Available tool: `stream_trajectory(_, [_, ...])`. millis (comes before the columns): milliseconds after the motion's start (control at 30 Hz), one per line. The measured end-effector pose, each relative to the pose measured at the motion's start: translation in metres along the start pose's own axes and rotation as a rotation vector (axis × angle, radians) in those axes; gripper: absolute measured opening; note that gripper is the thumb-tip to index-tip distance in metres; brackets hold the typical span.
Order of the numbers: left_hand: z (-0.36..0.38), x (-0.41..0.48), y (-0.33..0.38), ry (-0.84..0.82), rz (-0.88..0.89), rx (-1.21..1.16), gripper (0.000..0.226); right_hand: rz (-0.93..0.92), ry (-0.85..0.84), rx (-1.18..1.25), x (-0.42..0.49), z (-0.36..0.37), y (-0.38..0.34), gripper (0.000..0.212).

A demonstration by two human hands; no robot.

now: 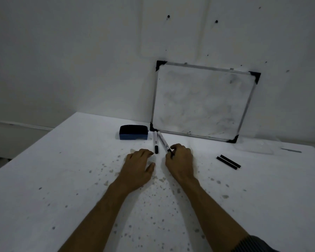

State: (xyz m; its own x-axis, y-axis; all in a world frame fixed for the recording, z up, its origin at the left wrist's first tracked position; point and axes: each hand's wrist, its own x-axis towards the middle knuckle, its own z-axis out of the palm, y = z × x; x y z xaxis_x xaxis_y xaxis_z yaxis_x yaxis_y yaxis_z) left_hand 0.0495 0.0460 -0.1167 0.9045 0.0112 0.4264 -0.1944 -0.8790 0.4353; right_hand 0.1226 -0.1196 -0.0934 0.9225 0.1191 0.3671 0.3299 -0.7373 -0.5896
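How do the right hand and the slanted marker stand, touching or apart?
Touching. The head view shows the right hand pinching the slanted marker at its dark near end.

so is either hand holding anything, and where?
Right hand pinches the right marker at its near dark end. Left hand holds nothing, beside the left marker.

End of right marker [163,141] hidden in right hand [180,161] grip, print unreadable, sleeve [253,244] cut off below
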Motion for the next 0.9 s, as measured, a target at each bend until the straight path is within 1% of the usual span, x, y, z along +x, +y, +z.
stream_trajectory(67, [-0.002,-0.002,0.002,-0.010,-0.007,-0.028,0.040,0.105,0.085,-0.078,-0.010,-0.007,0.000,0.023])
stream_trajectory(133, [-0.005,-0.006,0.005,-0.019,-0.024,-0.067,0.041,0.195,0.124,-0.020,-0.022,-0.018,0.003,0.025])
stream_trajectory(233, [-0.009,-0.012,0.009,-0.028,-0.110,-0.157,0.045,0.232,0.159,0.227,-0.044,-0.036,0.008,0.029])
stream_trajectory(300, [-0.011,-0.015,0.014,-0.012,-0.176,-0.234,0.047,0.282,0.182,0.409,-0.059,-0.050,0.015,0.027])
stream_trajectory(400, [-0.013,-0.017,0.035,0.090,-0.216,-0.404,0.041,0.341,0.152,0.592,-0.071,-0.067,0.033,0.027])
stream_trajectory(467, [-0.015,-0.016,0.055,0.108,-0.210,-0.565,0.038,0.378,0.108,0.704,-0.071,-0.078,0.042,0.030])
stream_trajectory(567, [-0.012,-0.016,0.082,0.052,-0.183,-0.710,0.040,0.375,0.033,0.845,-0.064,-0.091,0.051,0.036])
stream_trajectory(633, [-0.005,-0.017,0.095,0.009,-0.161,-0.747,0.027,0.369,0.008,0.905,-0.059,-0.095,0.056,0.037])
stream_trajectory(700, [0.003,-0.015,0.106,-0.038,-0.148,-0.764,0.017,0.399,0.023,0.967,-0.055,-0.095,0.061,0.036])
stream_trajectory(733, [0.007,-0.012,0.112,-0.063,-0.149,-0.781,0.017,0.425,0.035,1.004,-0.054,-0.094,0.063,0.035])
stream_trajectory(800, [0.014,-0.005,0.123,-0.101,-0.169,-0.845,0.026,0.457,0.067,1.063,-0.049,-0.094,0.067,0.034])
stream_trajectory(833, [0.017,-0.002,0.126,-0.123,-0.184,-0.876,0.029,0.455,0.091,1.066,-0.046,-0.095,0.069,0.034])
stream_trajectory(900, [0.024,0.002,0.128,-0.171,-0.185,-0.906,0.027,0.432,0.159,1.036,-0.042,-0.097,0.075,0.033])
